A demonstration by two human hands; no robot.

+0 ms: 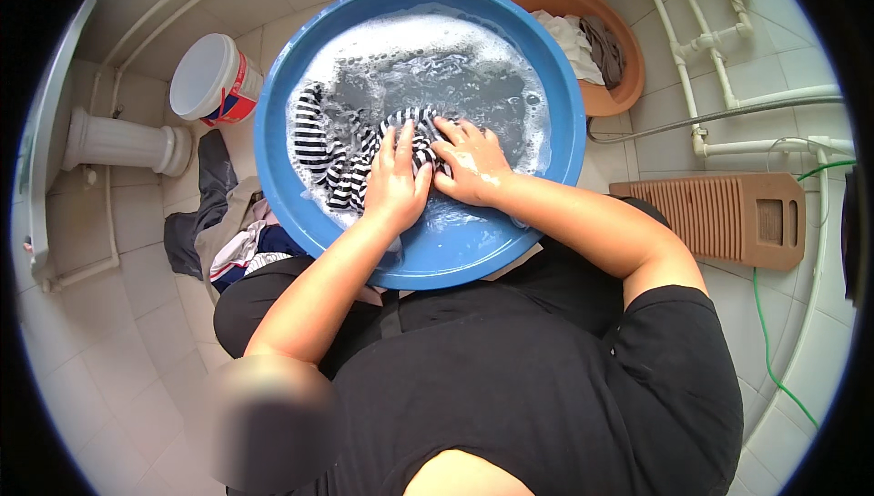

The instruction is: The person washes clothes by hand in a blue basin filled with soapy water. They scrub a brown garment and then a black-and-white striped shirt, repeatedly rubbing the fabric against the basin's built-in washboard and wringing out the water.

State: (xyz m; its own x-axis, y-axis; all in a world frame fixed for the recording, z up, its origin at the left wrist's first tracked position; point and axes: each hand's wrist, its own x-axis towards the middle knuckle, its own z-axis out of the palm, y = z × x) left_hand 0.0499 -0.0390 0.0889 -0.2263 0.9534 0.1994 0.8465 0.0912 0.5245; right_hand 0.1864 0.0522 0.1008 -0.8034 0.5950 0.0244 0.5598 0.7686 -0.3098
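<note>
Striped cloth [312,143] soaks in tub [464,248] over tiled floor [168,341].

Over on the left, there's a white bucket [202,77], red and blue bright on its side, and just past it a white pedestal [123,142]! Down on the tiled floor [137,350], a heap of clothes: a dark grey garment [217,177], with navy fabric [278,239] bunched nearby. Swing up to the top right, and an orange basin [631,41] cradles white cloth [569,45] right beside brown cloth [605,52]. White pipes [696,59] run along the wall, a grey hose [746,112] curving across them. Below, a brown ribbed washboard [701,214], and a thin green cord [769,350] snaking away beneath it!
</note>
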